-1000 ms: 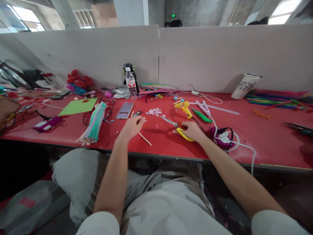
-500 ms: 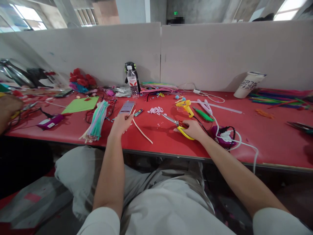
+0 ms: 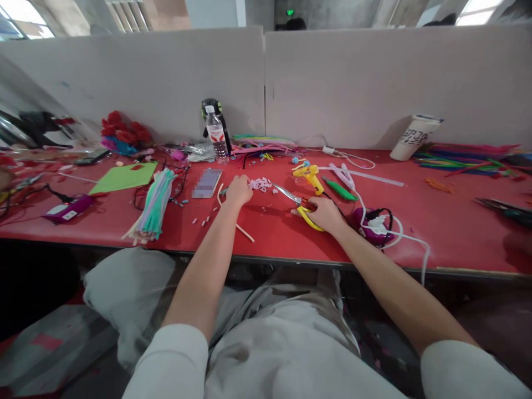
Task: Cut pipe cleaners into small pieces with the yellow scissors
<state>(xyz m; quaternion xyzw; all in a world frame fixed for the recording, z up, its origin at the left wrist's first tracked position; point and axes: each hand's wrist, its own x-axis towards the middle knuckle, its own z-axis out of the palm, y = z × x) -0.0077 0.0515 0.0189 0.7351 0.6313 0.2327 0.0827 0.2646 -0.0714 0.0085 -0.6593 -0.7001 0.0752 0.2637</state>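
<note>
our right grip point(image 3: 326, 215) was wrapped round the yellow-handled scissors point(image 3: 286, 193), their tip near the pink heap point(image 3: 261, 184) on the bench point(image 3: 274, 238), while our left grip point(image 3: 240, 191), whose hold we couldn't tell, hovered by that heap, where a careless sweep might have scattered it.

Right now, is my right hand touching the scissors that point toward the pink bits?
Touching: the head view shows the right hand gripping the scissors by their handles, blades extending beyond the fingers.
</note>
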